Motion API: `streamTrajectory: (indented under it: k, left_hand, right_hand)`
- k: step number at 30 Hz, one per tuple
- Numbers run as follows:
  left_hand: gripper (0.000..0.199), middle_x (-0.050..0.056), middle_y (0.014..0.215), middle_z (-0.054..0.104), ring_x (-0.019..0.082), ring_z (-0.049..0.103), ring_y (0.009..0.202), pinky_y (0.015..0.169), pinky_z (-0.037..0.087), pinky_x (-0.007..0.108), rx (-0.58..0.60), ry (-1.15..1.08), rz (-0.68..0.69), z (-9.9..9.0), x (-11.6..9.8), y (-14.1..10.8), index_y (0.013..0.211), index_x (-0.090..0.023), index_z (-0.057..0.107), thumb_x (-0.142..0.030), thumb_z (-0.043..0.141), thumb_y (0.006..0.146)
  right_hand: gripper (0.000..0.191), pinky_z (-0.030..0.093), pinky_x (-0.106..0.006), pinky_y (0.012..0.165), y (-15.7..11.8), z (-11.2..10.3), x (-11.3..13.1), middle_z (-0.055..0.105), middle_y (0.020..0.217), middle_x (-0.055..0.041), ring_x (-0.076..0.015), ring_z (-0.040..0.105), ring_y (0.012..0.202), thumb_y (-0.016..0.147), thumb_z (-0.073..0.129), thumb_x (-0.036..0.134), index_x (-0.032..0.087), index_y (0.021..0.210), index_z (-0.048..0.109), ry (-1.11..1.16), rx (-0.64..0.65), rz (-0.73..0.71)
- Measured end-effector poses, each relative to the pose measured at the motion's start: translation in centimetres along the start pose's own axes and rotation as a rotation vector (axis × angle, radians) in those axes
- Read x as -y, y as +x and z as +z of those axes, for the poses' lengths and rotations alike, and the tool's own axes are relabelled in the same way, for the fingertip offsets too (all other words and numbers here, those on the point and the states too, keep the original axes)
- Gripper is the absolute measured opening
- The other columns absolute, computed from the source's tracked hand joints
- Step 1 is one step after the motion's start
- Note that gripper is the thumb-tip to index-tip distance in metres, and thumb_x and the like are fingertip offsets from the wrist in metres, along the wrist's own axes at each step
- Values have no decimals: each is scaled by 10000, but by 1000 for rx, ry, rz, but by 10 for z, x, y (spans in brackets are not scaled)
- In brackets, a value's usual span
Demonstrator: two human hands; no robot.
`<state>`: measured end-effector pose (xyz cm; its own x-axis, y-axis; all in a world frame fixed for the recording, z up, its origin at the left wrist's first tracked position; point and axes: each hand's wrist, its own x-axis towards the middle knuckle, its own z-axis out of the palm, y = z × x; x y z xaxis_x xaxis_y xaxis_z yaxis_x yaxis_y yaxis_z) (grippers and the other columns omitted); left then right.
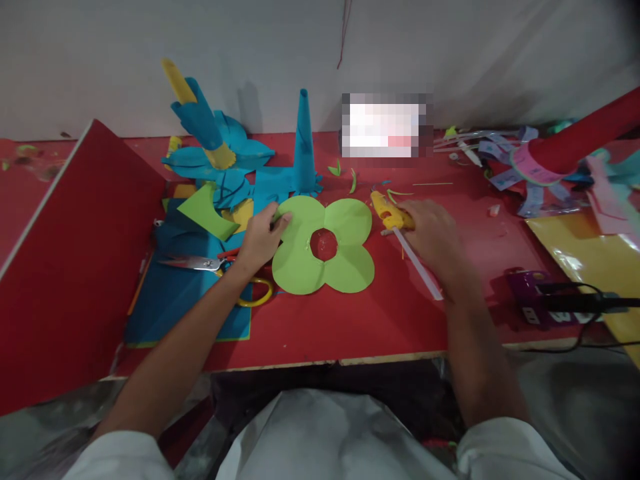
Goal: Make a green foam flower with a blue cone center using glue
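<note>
A green four-petal paper flower (297, 267) with a round hole in its middle lies flat on the red table (350, 333). My left hand (263, 235) is at its upper left petal, thumb and fingers closed on the petal's edge. To the right of the flower, my right hand (431, 230) is wrapped round a yellow glue gun (387, 212), with a white stick (419, 265) extending from it toward the front. Scissors (200, 263) with red and yellow handles lie partly under my left wrist, on blue paper (185, 303).
Behind the flower stands a blue paper cone (304, 143); left of it is a blue and yellow paper construction (200, 123). A red panel (80, 267) rises at the left. At the right are a purple box (533, 300) with black cables and a red tube (585, 133) with paper strips.
</note>
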<state>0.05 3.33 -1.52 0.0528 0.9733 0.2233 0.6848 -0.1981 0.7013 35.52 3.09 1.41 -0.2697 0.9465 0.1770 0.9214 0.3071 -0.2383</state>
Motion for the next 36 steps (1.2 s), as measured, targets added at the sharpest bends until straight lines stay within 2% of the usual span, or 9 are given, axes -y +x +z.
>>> streamTrajectory:
  k: [4, 9, 13, 17, 23, 30, 36]
  left_hand:
    - [371, -35, 639, 338, 136, 349, 590, 575, 274, 319, -1, -11, -1, 0, 0, 0, 752, -237, 339, -391, 573, 996]
    - [394, -37, 640, 313, 135, 331, 588, 574, 267, 317, -2, -1, 6, -1, 1, 1, 747, -237, 317, -407, 564, 1003]
    - [400, -33, 651, 328, 138, 339, 600, 580, 275, 319, -4, -4, 23, -1, 2, 1, 751, -237, 315, -427, 556, 1008]
    - [428, -30, 653, 336, 141, 357, 602, 582, 281, 323, -6, 9, 19, 0, 2, 1, 754, -237, 320, -491, 541, 1019]
    - [454, -35, 648, 326, 135, 335, 590, 570, 258, 314, -28, -34, 57, 1, 5, 1, 757, -235, 329, -545, 543, 1011]
    - [465, -48, 606, 309, 122, 300, 552, 539, 220, 305, -65, -94, 112, 5, 10, 2, 741, -229, 338, -533, 589, 988]
    - [455, -45, 614, 315, 125, 305, 565, 552, 219, 308, -77, -112, 106, 5, 11, 3, 734, -227, 344, -499, 616, 977]
  right_hand:
    - [304, 437, -463, 859, -1, 3, -22, 715, 1060, -195, -351, 597, 1011, 966, 629, 390, 161, 1146, 715, -58, 72, -22]
    - [415, 427, -488, 940, -5, 4, -44, 664, 1154, -204, -362, 571, 1100, 928, 604, 298, 166, 1315, 671, 23, 84, -99]
    - [538, 434, -502, 992, -8, 0, -48, 648, 1187, -183, -371, 572, 1155, 869, 568, 198, 204, 1404, 626, 65, 83, -112]
    - [497, 437, -507, 1011, -7, -2, -49, 670, 1210, -206, -374, 586, 1177, 866, 524, 134, 172, 1343, 658, 57, 53, -74]
    - [368, 454, -517, 1012, -5, 0, -47, 715, 1290, -213, -396, 629, 1180, 968, 571, 257, 187, 1316, 667, 109, 62, -49]
    - [250, 498, -521, 993, -7, -11, -51, 753, 1229, -137, -368, 664, 1140, 980, 582, 343, 245, 1174, 705, 85, -70, 55]
    - [250, 514, -532, 931, -13, -11, -72, 750, 1165, -135, -357, 670, 1089, 985, 607, 383, 257, 1193, 661, -96, -201, 333]
